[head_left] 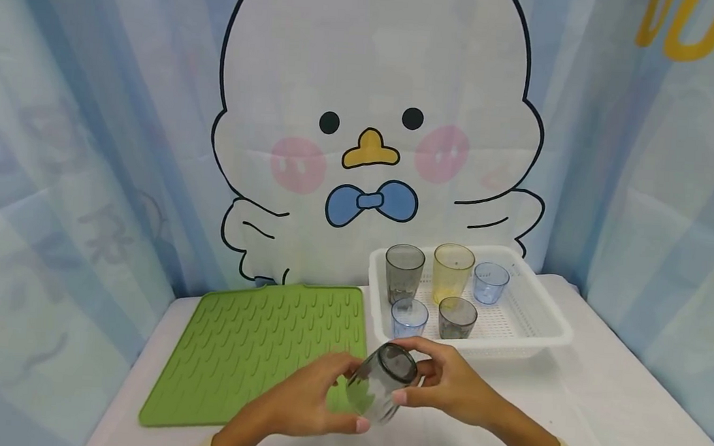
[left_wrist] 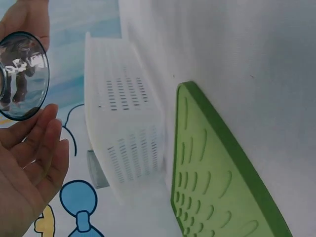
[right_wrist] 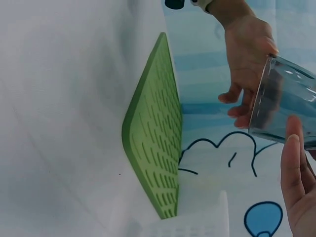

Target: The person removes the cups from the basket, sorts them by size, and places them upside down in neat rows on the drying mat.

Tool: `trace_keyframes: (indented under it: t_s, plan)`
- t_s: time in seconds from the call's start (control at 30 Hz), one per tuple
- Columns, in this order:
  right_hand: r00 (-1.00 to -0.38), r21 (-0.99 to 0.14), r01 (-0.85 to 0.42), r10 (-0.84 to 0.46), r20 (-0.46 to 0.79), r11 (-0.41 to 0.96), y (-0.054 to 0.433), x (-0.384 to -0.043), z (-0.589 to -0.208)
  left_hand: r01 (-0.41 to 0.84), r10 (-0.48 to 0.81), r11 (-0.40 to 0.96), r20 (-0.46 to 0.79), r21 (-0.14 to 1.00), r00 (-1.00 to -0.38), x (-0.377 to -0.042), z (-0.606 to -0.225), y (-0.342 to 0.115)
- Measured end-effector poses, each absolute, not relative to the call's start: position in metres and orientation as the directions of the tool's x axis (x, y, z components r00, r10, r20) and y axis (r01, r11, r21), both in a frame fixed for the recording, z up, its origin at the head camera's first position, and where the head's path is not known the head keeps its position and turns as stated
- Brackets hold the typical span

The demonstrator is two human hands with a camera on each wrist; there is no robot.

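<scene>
A smoky grey drinking glass (head_left: 381, 381) is held tilted in the air in front of me, its thick dark base up and to the right. My right hand (head_left: 448, 385) grips it near the base, thumb on the near side and fingers on the far side. My left hand (head_left: 303, 397) is at the lower, rim end, thumb and fingers spread around it. Seen from the left wrist, the round rim (left_wrist: 48, 81) is right at the left fingertips (left_wrist: 49, 112). The right wrist view shows the left hand's loosely bent fingers (right_wrist: 239, 106) beside the rim.
A green ridged drying mat (head_left: 263, 354) lies on the white table at the left. Behind my right hand stands a white plastic basket (head_left: 541, 323) with a tall grey glass (head_left: 404, 274), a yellow glass (head_left: 452, 276), a short grey glass (head_left: 457, 319) and blue glasses (head_left: 491, 284).
</scene>
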State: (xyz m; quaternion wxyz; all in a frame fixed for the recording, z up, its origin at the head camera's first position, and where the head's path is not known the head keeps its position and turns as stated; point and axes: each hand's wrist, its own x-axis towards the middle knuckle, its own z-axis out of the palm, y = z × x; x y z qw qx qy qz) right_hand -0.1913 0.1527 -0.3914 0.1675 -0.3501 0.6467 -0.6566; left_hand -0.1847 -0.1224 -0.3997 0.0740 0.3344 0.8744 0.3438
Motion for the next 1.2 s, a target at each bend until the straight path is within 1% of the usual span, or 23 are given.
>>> trace_keyframes:
  t_s: [0.3, 0.4, 0.63, 0.9, 1.0, 1.2]
  plan:
    - [-0.7, -0.965, -0.243, -0.67, 0.246, -0.1, 0.137, -0.192, -0.397, 0.509, 0.654, 0.506, 0.075, 0.696, -0.753, -0.181, -0.411, -0.139]
    - [-0.696, -0.964, -0.246, -0.673, 0.251, -0.105, 0.133, -0.193, -0.397, 0.485, 0.648, 0.504, 0.058, 0.714, -0.759, -0.179, -0.413, -0.148]
    - [-0.709, -0.958, -0.282, -0.662, 0.243, -0.049, 0.127, -0.198, -0.396, 0.416, 0.573, 0.569, 0.02, 0.71, -0.819, -0.176, -0.421, -0.178]
    - [-0.739, -0.952, -0.305, -0.637, 0.218, 0.028, 0.122, -0.202, -0.398, 0.357, 0.464, 0.625, 0.037, 0.694, -0.885, -0.178, -0.437, -0.222]
    - [-0.746, -0.947, -0.318, -0.63, 0.218, 0.049, 0.121, -0.204, -0.399, 0.326, 0.423, 0.648, 0.03, 0.689, -0.906, -0.179, -0.441, -0.239]
    - [-0.753, -0.936, -0.34, -0.622, 0.215, 0.088, 0.116, -0.209, -0.398, 0.287, 0.344, 0.67, 0.056, 0.684, -0.937, -0.179, -0.447, -0.273]
